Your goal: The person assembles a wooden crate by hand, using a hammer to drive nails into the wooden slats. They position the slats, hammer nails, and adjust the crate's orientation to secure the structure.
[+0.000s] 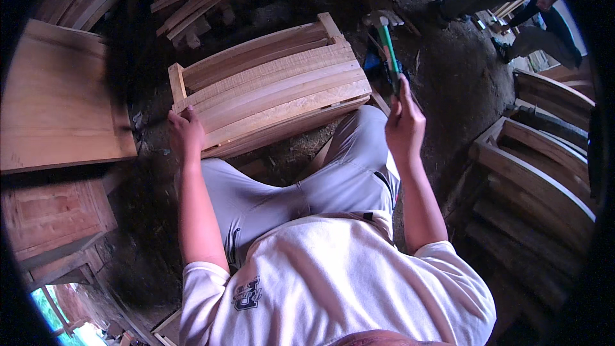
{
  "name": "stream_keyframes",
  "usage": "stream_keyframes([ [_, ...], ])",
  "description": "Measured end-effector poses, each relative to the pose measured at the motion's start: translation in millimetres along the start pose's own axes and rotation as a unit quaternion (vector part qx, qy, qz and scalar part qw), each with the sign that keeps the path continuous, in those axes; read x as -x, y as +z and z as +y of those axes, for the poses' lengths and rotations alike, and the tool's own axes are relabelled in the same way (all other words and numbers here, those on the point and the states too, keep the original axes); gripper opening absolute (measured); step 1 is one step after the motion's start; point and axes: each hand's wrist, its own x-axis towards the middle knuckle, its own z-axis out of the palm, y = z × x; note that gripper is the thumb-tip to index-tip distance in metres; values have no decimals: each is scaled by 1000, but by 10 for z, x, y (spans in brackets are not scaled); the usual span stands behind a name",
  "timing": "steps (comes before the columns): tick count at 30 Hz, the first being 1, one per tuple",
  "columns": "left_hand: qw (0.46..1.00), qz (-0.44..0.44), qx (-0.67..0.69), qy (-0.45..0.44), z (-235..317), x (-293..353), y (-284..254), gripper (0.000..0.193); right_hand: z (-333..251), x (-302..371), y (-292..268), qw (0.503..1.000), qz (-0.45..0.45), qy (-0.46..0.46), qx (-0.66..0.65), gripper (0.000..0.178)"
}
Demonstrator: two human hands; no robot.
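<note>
A slatted wooden crate (275,90) of pale boards, with short posts at its far corners, rests tilted across my knees. At its left end my left hand (186,133) grips the corner, fingers bent over the edge by the post. My right hand (405,122) is closed round the lower handle of a hammer (388,45) with a green handle. The hammer stands raised just right of the crate, its blurred head pointing away from me and not touching the wood. Part of the crate's inside is hidden by its boards.
Loose boards (198,0) are piled beyond the crate. A large wooden panel (57,96) stands at the left, above a panelled wooden piece (57,214). Curved wooden frames (538,166) lie to the right. Another person (544,32) is at the far right, on the dark floor.
</note>
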Motion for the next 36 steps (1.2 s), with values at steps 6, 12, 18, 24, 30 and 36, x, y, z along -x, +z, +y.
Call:
stream_keyframes([
  [6, 1000, -6, 9, 9, 36, -29, -44, 62, 137, 27, 16, 978, -171, 38, 112, 53],
  [12, 1000, -13, 10, -12, 56, 20, -131, 62, -179, -244, -76, 999, -31, 37, -20, 52],
  [18, 997, -9, 79, -17, -86, -107, 91, 63, 197, -88, 301, 977, -179, 68, 97, 49],
  [24, 997, -46, 47, -39, 33, -51, -57, 62, 302, -61, 132, 976, -121, 166, -65, 35],
  [30, 997, -54, 10, -47, 382, 107, -299, 67, 1407, 664, -1, 888, -90, 414, -181, 27],
  [36, 997, -55, -14, -57, 294, 35, -275, 65, 1955, 1722, -82, 749, -98, 613, -230, 31],
])
